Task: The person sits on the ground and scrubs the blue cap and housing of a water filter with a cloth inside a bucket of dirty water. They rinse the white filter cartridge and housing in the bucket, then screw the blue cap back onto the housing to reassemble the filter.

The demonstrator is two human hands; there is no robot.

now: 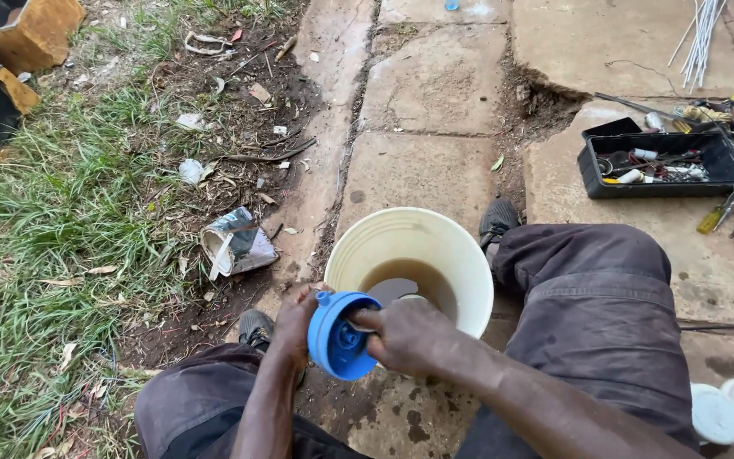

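Nearest the camera, both hands hold a blue cap (pixel 339 336) just over the near rim of a white bucket (pixel 469 280). The left hand (pixel 295 323) wraps its outer edge, its grip pressed around the rim with the thumb on top; the right hand (pixel 405 334) closes on the other side, fingers curled into the cap's hollow as if rubbing inside it. The cap is round, bright blue plastic, tilted on edge with its open side toward the right hand, a small nub at the top and moulded ribs or a hub within (wetness is hard to judge at this size).

As for progress, the work looks under way rather than finished: the cap is still in hand above the bucket, not set down, and the water (pixel 409 280) is shallow and already brownish, which suggests some dirt has come off. How clean the inside is cannot be told.

By the right knee lie two white round parts (pixel 715 414). Left of the bucket a crushed can (pixel 235 242) sits at the grass edge. Farther off, on the paving, a black tray (pixel 592 166) holds small tools, with thin rods (pixel 702 34) beyond.
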